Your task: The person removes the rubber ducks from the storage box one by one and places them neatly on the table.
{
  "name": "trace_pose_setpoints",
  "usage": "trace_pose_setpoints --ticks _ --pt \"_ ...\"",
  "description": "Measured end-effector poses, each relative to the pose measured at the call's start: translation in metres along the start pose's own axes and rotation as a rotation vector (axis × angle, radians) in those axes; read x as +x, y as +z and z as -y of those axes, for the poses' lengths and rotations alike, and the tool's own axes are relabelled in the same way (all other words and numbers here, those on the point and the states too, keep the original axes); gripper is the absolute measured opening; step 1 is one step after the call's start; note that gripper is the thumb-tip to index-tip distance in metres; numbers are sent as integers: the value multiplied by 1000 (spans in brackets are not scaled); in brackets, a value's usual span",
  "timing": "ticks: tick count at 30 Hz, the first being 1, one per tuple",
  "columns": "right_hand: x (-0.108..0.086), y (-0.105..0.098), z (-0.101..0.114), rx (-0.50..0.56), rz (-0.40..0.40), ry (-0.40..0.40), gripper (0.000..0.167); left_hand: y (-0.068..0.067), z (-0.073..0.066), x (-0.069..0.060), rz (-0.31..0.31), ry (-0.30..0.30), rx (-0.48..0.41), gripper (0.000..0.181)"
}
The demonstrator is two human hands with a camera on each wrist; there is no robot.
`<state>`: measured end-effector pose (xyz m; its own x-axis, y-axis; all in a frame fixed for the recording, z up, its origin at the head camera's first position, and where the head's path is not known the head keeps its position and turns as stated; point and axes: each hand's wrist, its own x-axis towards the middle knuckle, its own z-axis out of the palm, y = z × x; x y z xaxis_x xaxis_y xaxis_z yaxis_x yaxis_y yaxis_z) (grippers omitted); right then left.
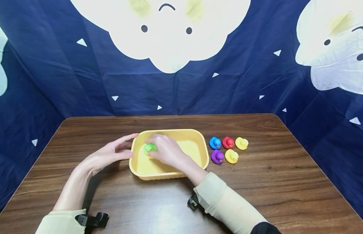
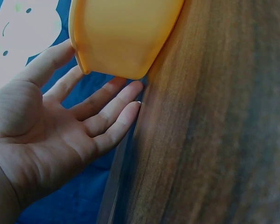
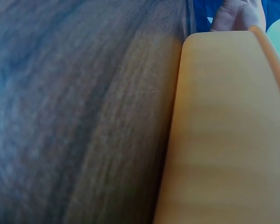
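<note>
A shallow yellow plastic basin (image 1: pixel 188 149) stands on the table in the head view. Inside it, near the left end, my right hand (image 1: pixel 166 149) pinches a green rubber duck (image 1: pixel 149 148) between thumb and fingers. My left hand (image 1: pixel 109 153) is at the basin's left end, fingers spread and lightly bent, thumb and a fingertip at the rim. In the left wrist view that hand (image 2: pixel 56 121) shows its palm beside the basin wall (image 2: pixel 126 37). The right wrist view is mostly the basin's side (image 3: pixel 224 126), which hides the right hand and the duck.
Right of the basin sit several rubber ducks on the wooden table (image 1: pixel 272 188): a blue one (image 1: pixel 214 143), a red one (image 1: pixel 228 142), a purple one (image 1: pixel 217 156) and two yellow ducks (image 1: pixel 241 143). A dark blue cloth (image 1: pixel 90 84) with white clouds hangs behind the table.
</note>
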<state>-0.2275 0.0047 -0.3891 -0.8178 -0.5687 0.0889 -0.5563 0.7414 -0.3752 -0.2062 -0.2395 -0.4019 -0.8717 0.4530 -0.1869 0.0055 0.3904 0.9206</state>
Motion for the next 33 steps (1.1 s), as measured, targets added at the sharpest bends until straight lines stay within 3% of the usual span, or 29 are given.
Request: trace_pose_setpoints --ticks 33 --pt "2 1 -4 38 -52 -3 35 0 -1 -1 5 2 0 68"
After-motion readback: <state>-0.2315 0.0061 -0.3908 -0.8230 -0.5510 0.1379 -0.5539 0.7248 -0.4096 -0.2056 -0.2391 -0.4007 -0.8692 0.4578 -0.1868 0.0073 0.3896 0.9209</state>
